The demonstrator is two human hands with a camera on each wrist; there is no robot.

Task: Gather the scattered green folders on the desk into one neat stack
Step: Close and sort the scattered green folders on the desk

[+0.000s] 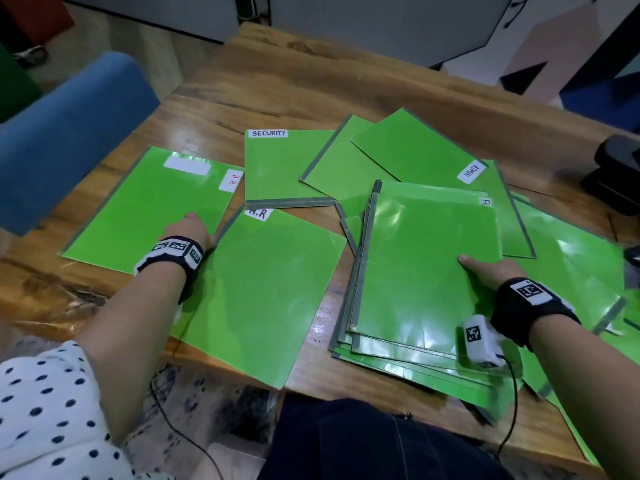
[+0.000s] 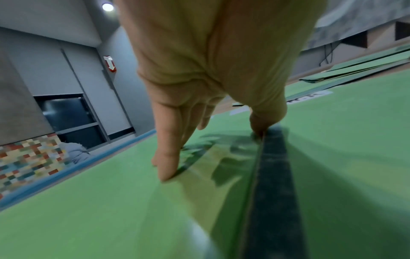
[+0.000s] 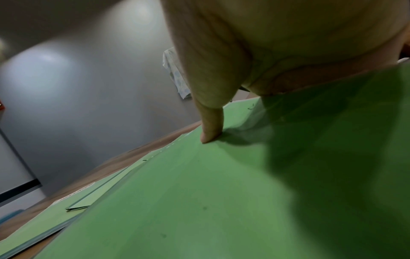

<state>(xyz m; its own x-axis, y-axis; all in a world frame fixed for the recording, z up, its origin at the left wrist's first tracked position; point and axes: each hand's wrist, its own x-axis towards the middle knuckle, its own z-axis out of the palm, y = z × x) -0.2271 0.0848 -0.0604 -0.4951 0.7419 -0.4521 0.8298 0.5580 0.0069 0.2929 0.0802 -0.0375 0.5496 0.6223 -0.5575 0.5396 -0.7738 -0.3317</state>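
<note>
Several green folders lie scattered on the wooden desk (image 1: 311, 81). My left hand (image 1: 194, 228) rests with straight fingers (image 2: 166, 168) on the far-left H R folder (image 1: 145, 209); its thumb touches the grey spine (image 2: 275, 175) of a second H R folder (image 1: 263, 289) beside it. My right hand (image 1: 491, 271) grips the right side of a fanned stack of folders (image 1: 422, 265), thumb (image 3: 210, 133) on top, fingers hidden beneath. Behind lie a SECURITY folder (image 1: 284, 168) and an ADMIN folder (image 1: 422, 150), which overlaps another one (image 1: 336, 168).
More green folders (image 1: 575, 261) spread under and to the right of the stack. A blue chair back (image 1: 69, 133) stands at the desk's left. A black object (image 1: 616, 174) sits at the right edge. The stack overhangs the desk's near edge above my lap.
</note>
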